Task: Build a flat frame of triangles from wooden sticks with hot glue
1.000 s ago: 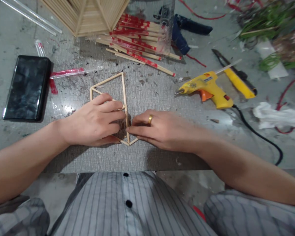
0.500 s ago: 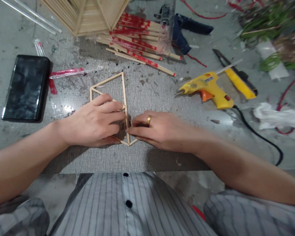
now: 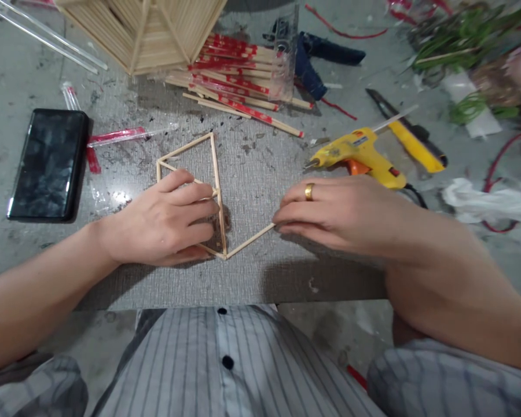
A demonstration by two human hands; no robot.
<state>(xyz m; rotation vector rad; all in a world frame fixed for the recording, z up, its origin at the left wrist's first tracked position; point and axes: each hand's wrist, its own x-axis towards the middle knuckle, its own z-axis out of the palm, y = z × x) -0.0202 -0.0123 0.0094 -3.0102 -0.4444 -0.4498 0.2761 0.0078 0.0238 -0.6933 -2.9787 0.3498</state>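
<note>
A small frame of thin wooden sticks (image 3: 214,168) lies on the grey textured mat (image 3: 247,272). My left hand (image 3: 169,223) rests on the frame with fingers stretched flat, pressing its sticks down near the long upright stick. A loose-looking stick (image 3: 249,240) runs from the frame's lower corner out to the right. My right hand (image 3: 342,211), wearing a gold ring, has its fingertips pressed together at that stick's far end.
A yellow glue gun (image 3: 364,156) lies just behind my right hand, its black cord (image 3: 414,197) trailing right. A black phone (image 3: 50,165) is at the left. Red-wrapped chopsticks (image 3: 238,87), a wooden stick structure (image 3: 147,29), a yellow-handled knife (image 3: 410,139) and green scraps (image 3: 469,40) fill the back.
My right hand slid rightward from the frame's lower corner to the outer end of the angled stick, uncovering that stick. My left hand stayed on the frame.
</note>
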